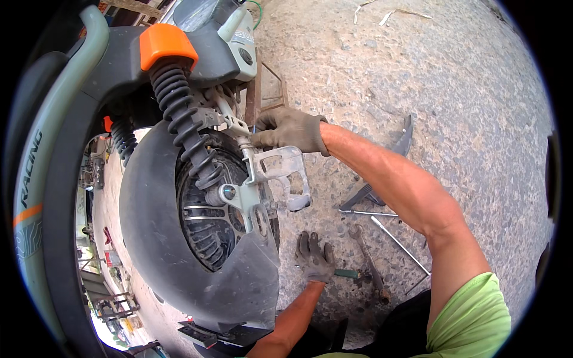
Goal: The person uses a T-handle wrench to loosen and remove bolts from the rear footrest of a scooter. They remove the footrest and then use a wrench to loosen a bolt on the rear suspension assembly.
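Note:
My right hand point(292, 131), in a dirty brown work glove, reaches to the grey metal bracket point(238, 126) beside a scooter's rear wheel. Its thumb and fingers close at the bracket, where a tiny bluish bit shows; what they pinch is mostly hidden. Just below it a pale footrest point(279, 164) juts outward. My left hand point(314, 256), gloved too, is down at the stony ground with its fingers spread. From under its palm side sticks out a green-handled tool point(347, 273), most of it covered. Beside that hand lies an open-ended wrench point(365, 253).
Coil shock absorber point(186, 122) with an orange cap point(167, 46) and black rear fender point(146, 203) stand left of my hands. Thin metal rods point(397, 241) and a dark plastic piece point(403, 138) lie on rough ground at right. A wooden frame point(253, 89) stands behind the bracket.

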The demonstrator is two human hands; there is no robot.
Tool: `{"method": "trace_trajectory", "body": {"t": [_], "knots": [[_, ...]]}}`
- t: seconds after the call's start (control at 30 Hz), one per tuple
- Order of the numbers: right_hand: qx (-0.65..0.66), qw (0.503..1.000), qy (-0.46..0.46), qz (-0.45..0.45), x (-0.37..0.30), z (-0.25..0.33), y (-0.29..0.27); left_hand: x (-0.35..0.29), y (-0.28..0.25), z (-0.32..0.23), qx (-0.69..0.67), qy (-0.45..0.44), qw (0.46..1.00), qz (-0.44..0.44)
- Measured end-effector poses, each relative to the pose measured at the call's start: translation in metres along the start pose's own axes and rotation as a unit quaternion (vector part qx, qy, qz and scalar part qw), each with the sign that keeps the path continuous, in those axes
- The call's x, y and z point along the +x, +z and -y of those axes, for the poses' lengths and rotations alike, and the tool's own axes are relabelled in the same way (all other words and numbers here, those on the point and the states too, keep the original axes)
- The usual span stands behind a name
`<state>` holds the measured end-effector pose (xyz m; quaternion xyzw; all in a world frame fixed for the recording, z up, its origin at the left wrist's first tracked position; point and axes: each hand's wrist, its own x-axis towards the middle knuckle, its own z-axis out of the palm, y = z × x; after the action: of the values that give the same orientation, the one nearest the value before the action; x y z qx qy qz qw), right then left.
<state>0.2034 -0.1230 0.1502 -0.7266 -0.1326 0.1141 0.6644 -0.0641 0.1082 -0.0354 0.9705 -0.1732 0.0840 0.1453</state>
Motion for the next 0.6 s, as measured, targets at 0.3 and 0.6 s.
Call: {"method": "trace_trajectory", "body": {"t": [0.3,0.6], "knots": [[0.024,0.999,-0.004,-0.039,0.011,-0.012,0.002,0.000,0.002,0.000,-0.007,0.013,1.000,-0.022],[0.031,0.999,-0.018,-0.002,0.006,-0.008,0.004,-0.001,0.003,0.002,0.010,0.011,1.000,-0.019]]}}
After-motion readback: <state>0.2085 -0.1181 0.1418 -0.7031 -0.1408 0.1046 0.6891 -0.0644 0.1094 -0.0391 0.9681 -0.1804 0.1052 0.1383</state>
